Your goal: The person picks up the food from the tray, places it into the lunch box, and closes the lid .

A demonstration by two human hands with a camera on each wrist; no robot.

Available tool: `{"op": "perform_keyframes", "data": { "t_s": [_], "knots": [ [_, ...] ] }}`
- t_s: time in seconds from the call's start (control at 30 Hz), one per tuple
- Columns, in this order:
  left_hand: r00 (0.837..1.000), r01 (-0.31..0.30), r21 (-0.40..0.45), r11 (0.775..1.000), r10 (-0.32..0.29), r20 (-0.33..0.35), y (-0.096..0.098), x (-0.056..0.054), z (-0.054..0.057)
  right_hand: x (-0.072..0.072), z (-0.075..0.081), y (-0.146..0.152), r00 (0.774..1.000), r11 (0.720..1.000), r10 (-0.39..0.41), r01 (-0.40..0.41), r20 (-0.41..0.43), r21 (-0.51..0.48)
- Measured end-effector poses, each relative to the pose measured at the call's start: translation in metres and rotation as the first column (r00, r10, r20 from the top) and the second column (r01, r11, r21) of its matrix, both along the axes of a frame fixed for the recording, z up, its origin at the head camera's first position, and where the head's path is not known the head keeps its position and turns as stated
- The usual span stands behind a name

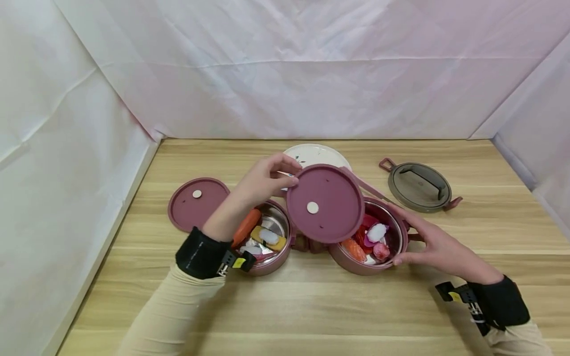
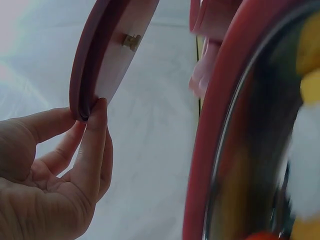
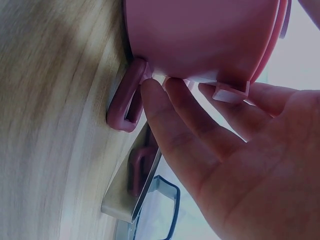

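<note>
Both pots stood uncovered on the desk point(image 1: 311, 306), and each had food pieces in it: a sausage point(image 1: 246, 227) and yellow and white pieces in the left pot point(image 1: 269, 268), orange, white and red ones in the right pot point(image 1: 362, 268). That filling looked done, though whether more belonged inside could not be told. The left hand point(image 1: 267, 179) pinched the edge of the held lid point(image 1: 327, 206), thumb and fingers close together on it; the lid hung tilted in the air, between the pots and in front of part of the right one's opening, seated on neither. The fingers of the right hand point(image 1: 429, 247) were spread wide and fairly straight, resting against the outer side of the right pot, seemingly to steady it. A second purple lid point(image 1: 196, 205) lay on the desk just beside the left pot. If covering was the work, both closures were left to make. The greyish handled lid point(image 1: 413, 194) and the white plate point(image 1: 317, 154) lay farther back, untouched by either hand.
</note>
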State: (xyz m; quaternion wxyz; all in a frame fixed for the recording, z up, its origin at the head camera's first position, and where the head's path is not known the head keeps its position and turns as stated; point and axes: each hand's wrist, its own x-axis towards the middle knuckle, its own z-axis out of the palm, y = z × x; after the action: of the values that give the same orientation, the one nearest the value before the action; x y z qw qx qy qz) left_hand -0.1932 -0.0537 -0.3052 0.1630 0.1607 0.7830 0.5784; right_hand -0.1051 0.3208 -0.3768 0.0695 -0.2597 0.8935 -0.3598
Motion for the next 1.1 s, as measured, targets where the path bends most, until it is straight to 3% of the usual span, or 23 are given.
{"op": "perform_keyframes", "data": {
  "t_s": [0.2,0.3,0.77,1.1],
  "knots": [
    [1.000,0.026,-0.006,1.000,-0.026,-0.017,0.024,0.009,-0.006,-0.001,0.001,0.001,0.999,1.000,0.006,-0.005,0.035,-0.019],
    [0.999,0.023,-0.049,0.999,-0.024,-0.023,0.032,0.014,-0.009,-0.001,0.002,0.000,0.999,1.000,0.007,-0.006,0.049,-0.020],
    [0.999,0.038,-0.116,0.992,-0.042,-0.031,0.059,0.033,-0.015,0.000,-0.001,0.002,1.000,1.000,0.002,-0.002,-0.003,-0.015],
    [0.996,-0.040,-0.210,0.977,0.023,-0.087,0.072,0.036,-0.027,0.001,-0.002,0.004,1.000,1.000,0.013,-0.013,0.000,-0.012]
  ]
}}
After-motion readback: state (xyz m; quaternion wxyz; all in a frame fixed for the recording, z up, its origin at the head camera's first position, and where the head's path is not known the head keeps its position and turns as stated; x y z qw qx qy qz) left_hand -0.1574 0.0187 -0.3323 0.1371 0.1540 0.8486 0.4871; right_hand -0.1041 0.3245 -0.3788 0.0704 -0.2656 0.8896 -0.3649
